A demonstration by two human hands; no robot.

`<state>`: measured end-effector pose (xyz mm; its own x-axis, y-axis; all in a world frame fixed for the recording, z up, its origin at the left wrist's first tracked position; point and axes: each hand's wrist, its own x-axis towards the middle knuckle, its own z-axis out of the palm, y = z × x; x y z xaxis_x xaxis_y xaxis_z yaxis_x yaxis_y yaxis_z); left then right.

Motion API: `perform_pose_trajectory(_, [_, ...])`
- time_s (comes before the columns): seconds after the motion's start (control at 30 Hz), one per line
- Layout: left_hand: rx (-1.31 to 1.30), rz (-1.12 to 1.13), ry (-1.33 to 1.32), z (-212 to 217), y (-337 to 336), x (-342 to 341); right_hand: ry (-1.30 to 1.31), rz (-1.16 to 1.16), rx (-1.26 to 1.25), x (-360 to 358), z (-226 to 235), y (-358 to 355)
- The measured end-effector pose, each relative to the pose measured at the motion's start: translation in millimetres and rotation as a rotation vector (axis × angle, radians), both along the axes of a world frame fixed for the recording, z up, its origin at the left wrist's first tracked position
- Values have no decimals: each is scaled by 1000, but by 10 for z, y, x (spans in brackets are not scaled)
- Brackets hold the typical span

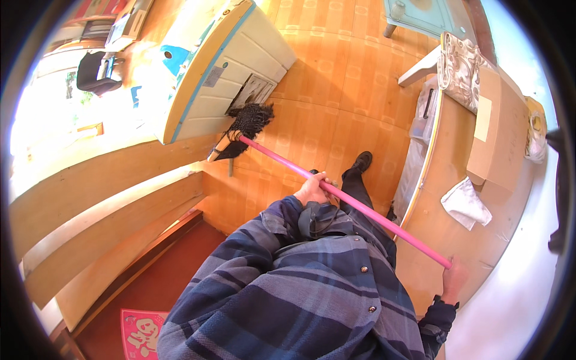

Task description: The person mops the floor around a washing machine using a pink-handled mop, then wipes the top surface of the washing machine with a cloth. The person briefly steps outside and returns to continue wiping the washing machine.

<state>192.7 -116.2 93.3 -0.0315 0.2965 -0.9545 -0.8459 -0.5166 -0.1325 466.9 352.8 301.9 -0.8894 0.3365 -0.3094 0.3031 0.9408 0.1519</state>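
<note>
A broom (384, 223) with a pink handle lies slantwise across the view in front of my body. My left hand (312, 189) is closed round the middle of the handle. The handle's near-right end sits in my right hand (454, 277), whose fingers are partly hidden. At the far left end, the broom's black bristles (255, 118) are raised beside a white panelled cabinet (264, 63) with a yellow edge. A dark, worn patch (255, 90) on the cabinet is right behind the bristles; I cannot tell whether they touch.
Wooden slats (102, 180) run along the left, above a reddish-brown surface with a pink printed sheet (141, 333). On the right, a table (432, 222) holds a cardboard box (495, 129), a folded patterned cloth (461, 69) and a white cloth (467, 204). A pale blue stool (429, 15) stands on the orange tiled floor (324, 90).
</note>
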Motion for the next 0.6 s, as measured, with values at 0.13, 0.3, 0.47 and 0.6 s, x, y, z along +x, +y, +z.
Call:
perform_pose_trajectory(0.13, [-68,35,-64,21,112,-123,-20,90,34,-580,165,257])
perform_pose_trajectory(0.3, [-116,198,-168,62,411,-307,121,233,107,-1246,567,297])
perform_pose_trajectory(0.47, [79,243,-198,-31,810,-439,280,382,148,-1584,861,412])
perform_pose_trajectory(0.6, [167,83,-167,-147,1230,-516,210,351,292,-1522,1082,521])
